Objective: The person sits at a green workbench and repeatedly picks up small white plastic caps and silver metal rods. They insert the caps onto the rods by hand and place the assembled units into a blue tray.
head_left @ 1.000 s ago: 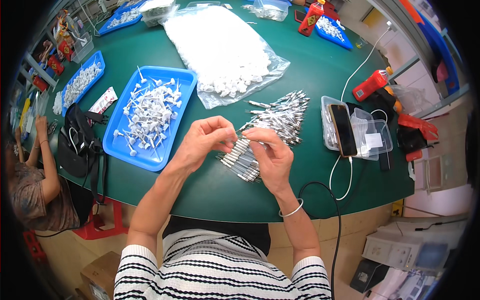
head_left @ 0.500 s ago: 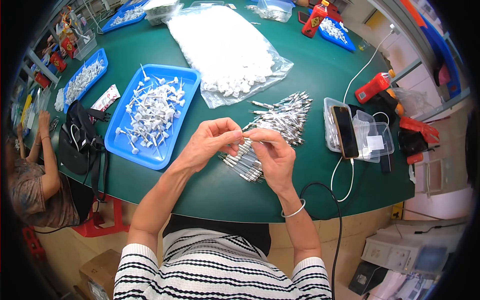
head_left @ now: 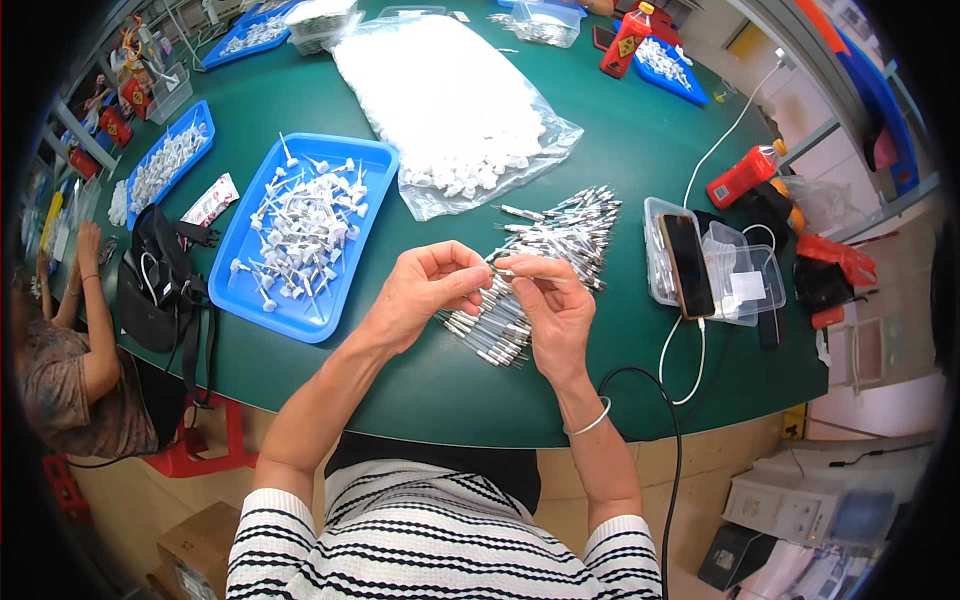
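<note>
Both my hands meet over the table, fingertips almost touching. My right hand (head_left: 555,310) pinches a slim silvery rod (head_left: 504,271) between thumb and forefinger. My left hand (head_left: 428,292) is closed in a pinch at the rod's other end; whatever lies in its fingertips is too small to make out. Under and behind my hands lies a heap of slender metal-ended rods (head_left: 580,235), the nearer ones in a rough row. Left of them, a blue tray (head_left: 232,270) holds many white-headed parts with thin stems (head_left: 305,215).
A clear bag of small white pieces (head_left: 440,100) lies beyond my hands. At the right are clear plastic boxes (head_left: 735,290), a phone (head_left: 688,265) with a white cable and a red bottle (head_left: 745,175). A black bag (head_left: 160,290) and another person's arm (head_left: 95,310) are at the left.
My fingertips have drawn slightly apart, the right hand shifting a little to the right, and more of the rod shows between them. The trays and heap stay as they were.
</note>
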